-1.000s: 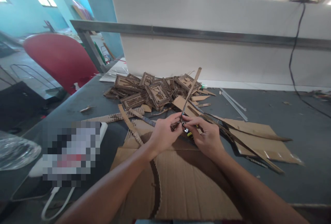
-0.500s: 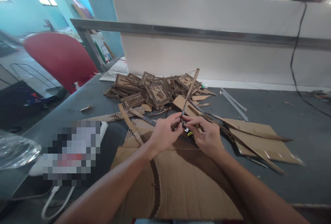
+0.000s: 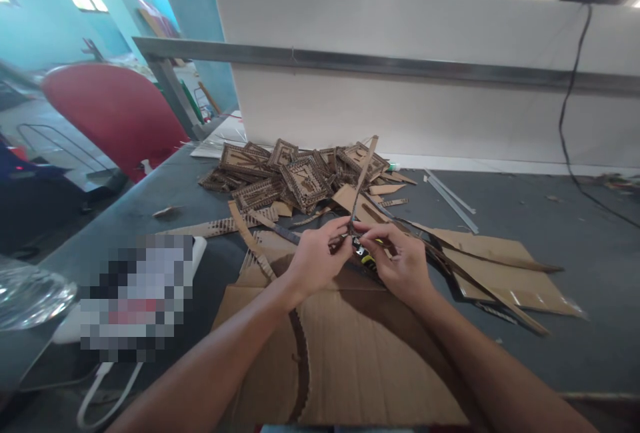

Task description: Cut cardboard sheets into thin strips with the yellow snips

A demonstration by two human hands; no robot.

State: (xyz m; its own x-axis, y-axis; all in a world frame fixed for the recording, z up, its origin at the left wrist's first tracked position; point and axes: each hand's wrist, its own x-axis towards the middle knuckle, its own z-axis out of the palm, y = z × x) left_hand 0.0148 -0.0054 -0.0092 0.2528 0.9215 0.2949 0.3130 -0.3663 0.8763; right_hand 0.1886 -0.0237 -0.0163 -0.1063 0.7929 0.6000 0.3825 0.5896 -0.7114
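My left hand [image 3: 320,253] and my right hand [image 3: 397,253] meet above a cardboard sheet [image 3: 370,346], both with fingers pinched on a thin cardboard strip [image 3: 366,169]. The strip's free end points up and away from me. Its lower end between my fingertips is mostly hidden. Just beneath my right fingers shows a yellow and black tool [image 3: 369,261], partly covered. Behind my hands lies a pile of small cardboard pieces with ridged borders [image 3: 306,183].
More cardboard strips [image 3: 250,236] lie left of my hands. At the right are a flat cardboard piece [image 3: 500,273] and clear thin sticks [image 3: 453,203]. A blurred-out device with a white cable [image 3: 137,293] lies at left. A white panel [image 3: 400,113] stands behind.
The upright strip's free end has shifted slightly left. My hands keep nearly the same pinch and place, and the whole view has moved a little.
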